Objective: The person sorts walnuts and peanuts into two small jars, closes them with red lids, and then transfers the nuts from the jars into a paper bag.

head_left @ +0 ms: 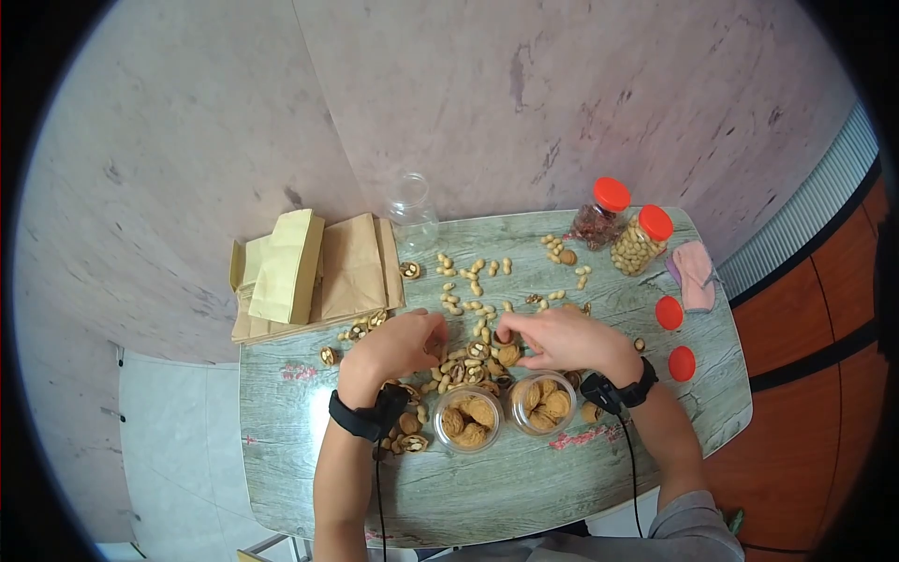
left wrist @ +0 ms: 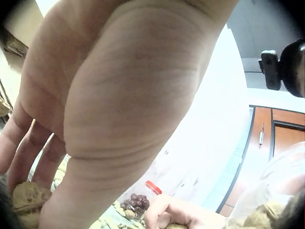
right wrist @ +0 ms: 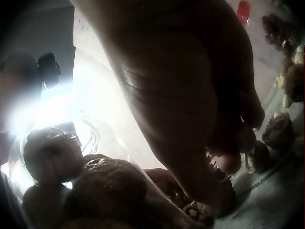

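I see both hands over nut pile at bench centre. Right hand: fingers curled, pinching whole walnut just behind right jar. Left hand: fingers loosely bent over walnuts, cannot tell if holding any. Left jar beside right jar near front edge, both hold walnuts. Paper bags at back-left corner.

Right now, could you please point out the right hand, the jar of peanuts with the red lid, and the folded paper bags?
right hand (head_left: 559, 338), head view, on the back of the hand.
jar of peanuts (head_left: 639, 245), head view, on its clear side wall.
paper bags (head_left: 351, 267), head view, on the flat top bag.
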`<state>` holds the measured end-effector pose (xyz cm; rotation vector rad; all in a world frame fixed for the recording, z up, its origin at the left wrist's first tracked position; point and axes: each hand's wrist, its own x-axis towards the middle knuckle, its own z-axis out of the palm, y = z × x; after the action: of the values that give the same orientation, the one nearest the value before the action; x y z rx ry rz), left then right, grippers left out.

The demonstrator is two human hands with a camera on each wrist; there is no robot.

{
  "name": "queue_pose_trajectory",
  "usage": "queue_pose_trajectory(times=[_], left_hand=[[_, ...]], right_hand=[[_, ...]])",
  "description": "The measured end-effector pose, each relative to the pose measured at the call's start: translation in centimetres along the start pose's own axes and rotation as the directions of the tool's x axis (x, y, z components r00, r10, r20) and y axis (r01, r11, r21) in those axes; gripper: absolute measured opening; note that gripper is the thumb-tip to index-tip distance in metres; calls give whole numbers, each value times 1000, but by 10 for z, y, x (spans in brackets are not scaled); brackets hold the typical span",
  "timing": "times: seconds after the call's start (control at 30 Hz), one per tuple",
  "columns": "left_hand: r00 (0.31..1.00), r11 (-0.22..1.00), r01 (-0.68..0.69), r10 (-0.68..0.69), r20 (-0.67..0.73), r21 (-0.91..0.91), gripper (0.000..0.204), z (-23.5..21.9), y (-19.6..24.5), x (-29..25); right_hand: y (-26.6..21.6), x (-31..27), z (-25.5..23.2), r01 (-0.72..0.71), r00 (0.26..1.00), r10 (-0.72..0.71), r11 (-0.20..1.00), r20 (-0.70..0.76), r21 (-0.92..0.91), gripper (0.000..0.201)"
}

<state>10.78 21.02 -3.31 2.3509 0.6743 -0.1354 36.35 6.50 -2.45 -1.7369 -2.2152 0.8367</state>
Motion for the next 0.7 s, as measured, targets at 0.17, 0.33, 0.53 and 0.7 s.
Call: queue_pose_trajectory(times=[0.17, 0.33, 0.53, 0.7], left_hand=[[1000, 1000, -2, 2, -2, 21, 37, 1, -1, 0], [999, 999, 31, -32, 5, 28, 37, 0, 3, -1], [999, 999, 42, -42, -1, 35, 37, -1, 5, -2], [1000, 999, 18, -18, -8, 44, 37, 2, -1, -1]], right_hand=[[17, 3, 17, 175, 983, -180, 980, -47, -95, 35], [3, -6, -10, -62, 997, 61, 998, -47, -19, 37], [-31, -52, -59, 184, 978, -156, 958, -137, 219, 37], [-56, -62, -54, 178, 983, -184, 972, 26, 156, 36]])
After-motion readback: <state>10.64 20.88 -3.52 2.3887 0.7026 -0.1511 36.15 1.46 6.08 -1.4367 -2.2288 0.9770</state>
